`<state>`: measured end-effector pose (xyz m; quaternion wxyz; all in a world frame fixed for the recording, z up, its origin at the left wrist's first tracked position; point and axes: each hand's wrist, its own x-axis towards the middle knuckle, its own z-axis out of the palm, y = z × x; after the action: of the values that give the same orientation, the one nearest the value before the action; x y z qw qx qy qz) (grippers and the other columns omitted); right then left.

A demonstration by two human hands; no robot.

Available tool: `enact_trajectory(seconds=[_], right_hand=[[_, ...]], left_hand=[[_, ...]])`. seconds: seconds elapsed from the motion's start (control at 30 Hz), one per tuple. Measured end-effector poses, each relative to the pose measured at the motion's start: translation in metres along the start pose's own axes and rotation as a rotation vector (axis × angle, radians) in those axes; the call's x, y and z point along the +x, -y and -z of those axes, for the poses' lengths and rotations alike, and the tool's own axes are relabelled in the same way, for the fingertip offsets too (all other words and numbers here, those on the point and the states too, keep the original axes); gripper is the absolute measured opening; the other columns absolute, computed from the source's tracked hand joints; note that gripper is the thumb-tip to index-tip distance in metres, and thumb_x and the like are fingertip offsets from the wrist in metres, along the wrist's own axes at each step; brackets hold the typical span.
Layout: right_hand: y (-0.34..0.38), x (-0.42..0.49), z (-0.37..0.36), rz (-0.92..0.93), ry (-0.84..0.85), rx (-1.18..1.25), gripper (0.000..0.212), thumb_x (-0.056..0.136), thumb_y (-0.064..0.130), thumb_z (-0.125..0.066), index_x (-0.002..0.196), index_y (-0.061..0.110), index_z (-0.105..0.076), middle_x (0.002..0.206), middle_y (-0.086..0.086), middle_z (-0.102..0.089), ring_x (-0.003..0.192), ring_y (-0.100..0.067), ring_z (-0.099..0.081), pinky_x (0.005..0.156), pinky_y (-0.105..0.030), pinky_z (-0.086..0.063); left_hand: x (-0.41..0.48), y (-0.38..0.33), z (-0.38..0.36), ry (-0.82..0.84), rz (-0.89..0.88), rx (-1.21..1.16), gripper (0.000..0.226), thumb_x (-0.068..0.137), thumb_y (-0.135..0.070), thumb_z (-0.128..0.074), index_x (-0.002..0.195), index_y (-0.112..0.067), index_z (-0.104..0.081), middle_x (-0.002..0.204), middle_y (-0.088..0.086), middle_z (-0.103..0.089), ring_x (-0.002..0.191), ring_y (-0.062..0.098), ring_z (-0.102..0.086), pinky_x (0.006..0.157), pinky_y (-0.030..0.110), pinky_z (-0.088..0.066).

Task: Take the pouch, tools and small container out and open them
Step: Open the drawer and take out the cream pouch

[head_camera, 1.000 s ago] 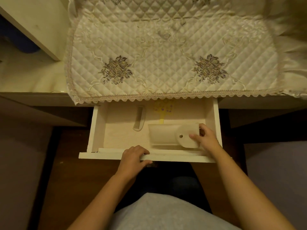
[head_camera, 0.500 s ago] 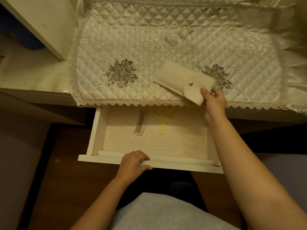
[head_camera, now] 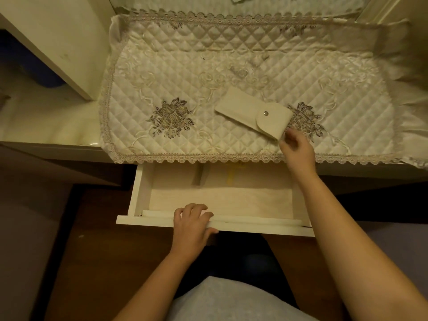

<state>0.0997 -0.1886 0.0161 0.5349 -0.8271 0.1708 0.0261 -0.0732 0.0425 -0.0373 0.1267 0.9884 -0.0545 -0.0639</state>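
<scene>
The cream pouch (head_camera: 245, 111), its snap flap closed, lies slanted on the quilted cloth (head_camera: 185, 72) that covers the table top. My right hand (head_camera: 298, 149) is just below the pouch's flap end, fingers loosely curled, fingertips at its corner. My left hand (head_camera: 193, 224) grips the front edge of the open white drawer (head_camera: 254, 224), fingers over the rim and thumb underneath. Inside the drawer, a comb (head_camera: 199, 176) and a yellow tool (head_camera: 231, 177) lie at the back. Both are partly hidden under the table's edge.
The cloth has embroidered flower patches (head_camera: 170, 118) and a lace border hanging over the drawer opening. A white cabinet side (head_camera: 58, 40) stands at the back left. My lap, in grey fabric (head_camera: 227, 300), is below the drawer.
My right hand lifted the pouch out of the drawer, set it on the cloth and eased its hold. The left hand stayed on the drawer front.
</scene>
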Motion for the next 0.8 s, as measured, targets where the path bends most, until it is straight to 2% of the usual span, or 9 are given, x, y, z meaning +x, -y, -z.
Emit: enact_trajectory(seconds=[0.1, 0.2, 0.27, 0.33, 0.4, 0.53, 0.6, 0.67, 0.8], right_hand=[[-0.002, 0.0, 0.005, 0.091, 0.054, -0.2, 0.037, 0.088, 0.016, -0.053, 0.125, 0.01, -0.052, 0.127, -0.011, -0.055, 0.115, -0.024, -0.052, 0.093, -0.031, -0.041], [-0.002, 0.002, 0.007, 0.141, 0.072, -0.308, 0.036, 0.087, 0.017, -0.055, 0.122, 0.008, -0.053, 0.125, -0.013, -0.055, 0.117, -0.028, -0.05, 0.097, -0.036, -0.04], [-0.002, 0.003, 0.008, 0.15, 0.071, -0.318, 0.036, 0.086, 0.019, -0.056, 0.121, 0.009, -0.053, 0.125, -0.012, -0.056, 0.117, -0.027, -0.049, 0.094, -0.034, -0.038], [-0.004, 0.004, 0.007, 0.157, 0.061, -0.342, 0.037, 0.085, 0.019, -0.059, 0.12, 0.008, -0.054, 0.123, -0.014, -0.056, 0.116, -0.029, -0.049, 0.092, -0.033, -0.037], [-0.007, 0.005, 0.006, 0.162, 0.055, -0.393, 0.038, 0.084, 0.019, -0.06, 0.119, 0.006, -0.055, 0.121, -0.016, -0.057, 0.115, -0.031, -0.048, 0.092, -0.035, -0.037], [-0.011, 0.01, 0.007, 0.164, 0.061, -0.432, 0.037, 0.083, 0.025, -0.061, 0.115, 0.006, -0.058, 0.116, -0.015, -0.06, 0.111, -0.029, -0.05, 0.09, -0.033, -0.037], [-0.012, 0.011, 0.008, 0.16, 0.073, -0.434, 0.037, 0.083, 0.026, -0.061, 0.114, 0.007, -0.059, 0.115, -0.013, -0.061, 0.11, -0.029, -0.051, 0.088, -0.033, -0.037], [-0.013, 0.012, 0.009, 0.163, 0.078, -0.428, 0.036, 0.083, 0.027, -0.061, 0.114, 0.008, -0.059, 0.114, -0.011, -0.061, 0.109, -0.028, -0.052, 0.086, -0.033, -0.037], [-0.013, 0.01, 0.007, 0.157, 0.054, -0.405, 0.034, 0.083, 0.027, -0.062, 0.112, 0.009, -0.06, 0.113, -0.01, -0.062, 0.109, -0.027, -0.051, 0.083, -0.03, -0.035]], left_hand=[[0.024, 0.003, 0.005, -0.054, -0.036, 0.086, 0.067, 0.051, -0.048, -0.08, 0.107, -0.02, -0.056, 0.121, 0.01, -0.062, 0.12, 0.026, -0.035, 0.09, 0.057, -0.044], [0.052, 0.006, 0.014, -0.084, -0.039, 0.142, 0.093, 0.052, -0.053, -0.076, 0.128, -0.016, -0.039, 0.143, 0.013, -0.033, 0.134, 0.031, -0.016, 0.097, 0.063, -0.024], [0.071, 0.008, 0.019, -0.103, -0.037, 0.156, 0.106, 0.055, -0.055, -0.073, 0.139, -0.015, -0.023, 0.147, 0.009, -0.016, 0.14, 0.028, 0.003, 0.098, 0.063, -0.013], [0.09, 0.011, 0.023, -0.096, -0.017, 0.178, 0.113, 0.056, -0.058, -0.071, 0.142, -0.015, -0.01, 0.15, 0.008, -0.009, 0.139, 0.026, 0.017, 0.098, 0.064, -0.009], [0.107, 0.012, 0.025, -0.068, 0.014, 0.203, 0.115, 0.054, -0.06, -0.071, 0.141, -0.014, -0.011, 0.152, 0.013, -0.011, 0.141, 0.028, 0.01, 0.098, 0.064, -0.012], [0.131, 0.015, 0.028, -0.043, 0.013, 0.211, 0.1, 0.052, -0.058, -0.075, 0.133, -0.015, -0.034, 0.142, 0.013, -0.043, 0.131, 0.035, -0.036, 0.094, 0.067, -0.033], [0.138, 0.016, 0.028, -0.066, 0.018, 0.185, 0.089, 0.052, -0.055, -0.076, 0.126, -0.018, -0.044, 0.134, 0.013, -0.053, 0.123, 0.035, -0.048, 0.089, 0.068, -0.039], [0.141, 0.016, 0.027, -0.095, 0.036, 0.174, 0.082, 0.051, -0.054, -0.077, 0.12, -0.021, -0.049, 0.128, 0.011, -0.057, 0.12, 0.032, -0.05, 0.085, 0.066, -0.042], [0.144, 0.018, 0.024, -0.138, 0.033, 0.158, 0.078, 0.049, -0.05, -0.08, 0.116, -0.021, -0.051, 0.124, 0.011, -0.06, 0.119, 0.025, -0.035, 0.085, 0.063, -0.043]])
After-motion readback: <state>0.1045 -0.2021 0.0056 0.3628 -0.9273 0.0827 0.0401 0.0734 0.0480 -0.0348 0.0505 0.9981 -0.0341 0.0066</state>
